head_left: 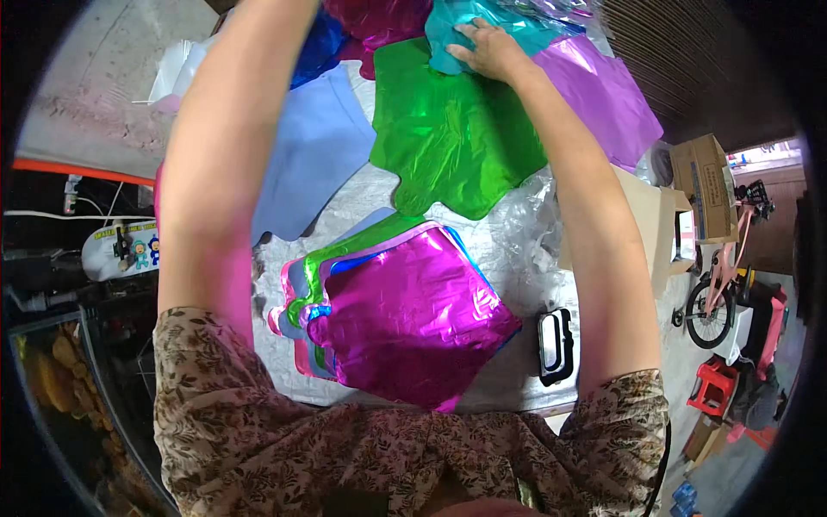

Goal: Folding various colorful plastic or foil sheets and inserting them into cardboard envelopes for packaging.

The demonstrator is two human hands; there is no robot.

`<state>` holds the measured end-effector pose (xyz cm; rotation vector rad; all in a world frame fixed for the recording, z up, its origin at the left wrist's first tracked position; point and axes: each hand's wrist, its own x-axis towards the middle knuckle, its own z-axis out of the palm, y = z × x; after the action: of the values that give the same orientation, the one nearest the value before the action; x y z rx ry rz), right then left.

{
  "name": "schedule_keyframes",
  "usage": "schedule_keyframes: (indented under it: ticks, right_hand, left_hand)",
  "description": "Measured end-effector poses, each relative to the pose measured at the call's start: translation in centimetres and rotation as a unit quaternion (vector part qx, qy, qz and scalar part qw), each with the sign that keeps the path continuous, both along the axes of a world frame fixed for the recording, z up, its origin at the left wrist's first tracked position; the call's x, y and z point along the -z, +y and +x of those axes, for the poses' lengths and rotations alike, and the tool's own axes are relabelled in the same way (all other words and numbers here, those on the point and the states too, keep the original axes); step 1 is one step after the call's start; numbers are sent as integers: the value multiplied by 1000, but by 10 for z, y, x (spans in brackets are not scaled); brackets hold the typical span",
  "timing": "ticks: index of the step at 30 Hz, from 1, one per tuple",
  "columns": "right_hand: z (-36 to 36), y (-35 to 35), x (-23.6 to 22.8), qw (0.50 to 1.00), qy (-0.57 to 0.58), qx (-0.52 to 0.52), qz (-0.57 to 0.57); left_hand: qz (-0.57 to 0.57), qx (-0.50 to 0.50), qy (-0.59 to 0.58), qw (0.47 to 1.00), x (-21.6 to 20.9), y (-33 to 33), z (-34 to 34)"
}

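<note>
My right hand (pixel 489 52) rests on a teal foil balloon (pixel 444 34), flat and uninflated, at the far side of the table. Its fingers are spread over the foil. The left forearm (pixel 215 164) stretches forward past the top edge, so my left hand is out of sight. Close to where that arm leaves the picture lie a dark blue foil piece (pixel 319 52) and a dark magenta one (pixel 379 21). Below the right hand is a large green foil balloon (pixel 457 129), flanked by a pale blue one (pixel 323 146) and a lilac one (pixel 603 103).
Nearest me, a fanned stack of flat foil balloons has a magenta one (pixel 413 319) on top. Right of it sits a black-framed object (pixel 556 346). Clear plastic wrap (pixel 527 228) and cardboard boxes (pixel 702 185) are at the right. A pink bicycle (pixel 719 284) and red stool (pixel 713 385) stand beyond.
</note>
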<state>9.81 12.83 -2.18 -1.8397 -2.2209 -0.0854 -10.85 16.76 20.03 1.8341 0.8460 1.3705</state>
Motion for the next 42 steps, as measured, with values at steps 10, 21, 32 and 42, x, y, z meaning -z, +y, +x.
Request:
schedule_keyframes:
  ticks: [10,21,32,42]
  right_hand:
    - [52,-38,-64,812,481,-255,-212]
    - [-37,-342,-168,556,738,-131,-360]
    - [-69,-403,-67,706,657,96,-246]
    - [-81,-428,-46,746,625,180,-143]
  left_hand:
    - [-35,73,35,996,-31,-186,-86]
    - [374,150,266,875,66,-346,-169]
    - [238,175,234,926,177,-411,-184]
    - [115,-71,295,946,206,-425,-187]
